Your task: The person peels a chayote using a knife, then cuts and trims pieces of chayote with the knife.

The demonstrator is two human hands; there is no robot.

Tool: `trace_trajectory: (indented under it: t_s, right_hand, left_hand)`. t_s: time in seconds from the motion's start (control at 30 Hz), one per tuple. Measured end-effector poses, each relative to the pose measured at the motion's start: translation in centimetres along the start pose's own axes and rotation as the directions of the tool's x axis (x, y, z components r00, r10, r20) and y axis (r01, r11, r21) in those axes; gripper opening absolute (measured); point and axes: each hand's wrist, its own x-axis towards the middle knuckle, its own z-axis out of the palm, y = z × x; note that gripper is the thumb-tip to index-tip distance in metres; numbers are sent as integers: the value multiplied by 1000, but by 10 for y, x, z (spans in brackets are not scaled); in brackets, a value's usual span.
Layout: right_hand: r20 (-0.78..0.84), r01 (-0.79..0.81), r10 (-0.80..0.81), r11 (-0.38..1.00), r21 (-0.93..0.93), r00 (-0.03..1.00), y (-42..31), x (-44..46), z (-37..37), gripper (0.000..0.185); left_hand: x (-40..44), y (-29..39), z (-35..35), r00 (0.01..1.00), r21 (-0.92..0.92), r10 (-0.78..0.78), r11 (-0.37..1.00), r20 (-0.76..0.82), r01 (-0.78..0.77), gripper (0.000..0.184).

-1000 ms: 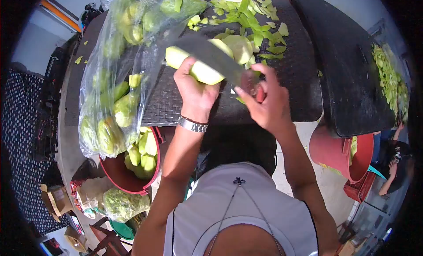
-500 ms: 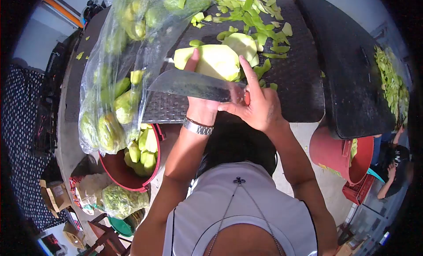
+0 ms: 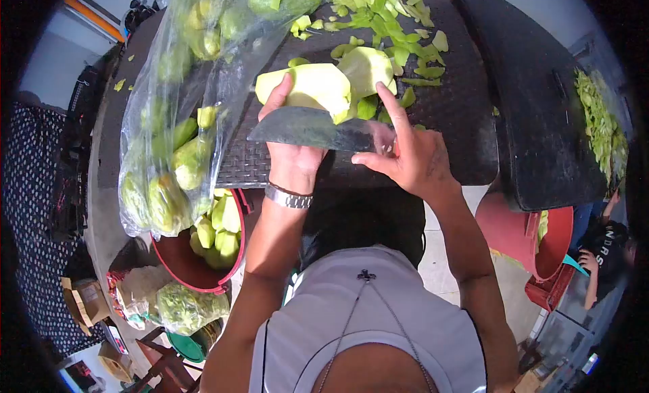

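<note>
Fruit over table looks nearly all peeled, left hand grasping it, right hand clenched on knife, peeled pieces in bucket, green ones in bag apparently left to peel.

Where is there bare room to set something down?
Mostly bare: the woven table, right of the peelings; the black tabletop, left of the green heap. Crowded: left, under the plastic bag; middle, around the left hand, peeled fruit, knife and right hand.

Bagged green fruit, heaped peelings and a red bucket suggest a produce-preparation area.
</note>
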Motion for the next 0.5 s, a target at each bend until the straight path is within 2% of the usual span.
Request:
trace_trajectory:
  t_s: [0.13,0.17,0.23,0.33,0.37,0.4,0.5]
  right_hand:
    - [-28,-32,30,997,-64,999,-4,0,14,111]
    - [-31,-58,57,997,-54,998,-7,3,15,110]
    - [-35,-106,105,994,-31,994,-14,11,13,109]
    - [19,-248,248,969,-5,969,-22,14,14,100]
    - [33,-288,288,957,13,957,-22,15,16,98]
    - [25,-273,272,955,115,962,-20,13,24,87]
    - [36,-246,247,918,311,968,-19,15,34,71]
  left_hand:
    - [2,-16,-4,998,4,60,998,-35,-60,38]
    - [-5,-27,-3,987,51,124,992,-99,-119,39]
    - [-17,-29,20,963,12,151,988,-223,-152,48]
    - [-10,-20,4,986,-104,156,983,52,-150,39]
    - [-8,-22,2,980,-110,188,978,63,-180,39]
    - [-11,-25,6,974,-115,219,971,63,-210,38]
    - [-13,-26,-1,962,-117,269,958,41,-263,39]
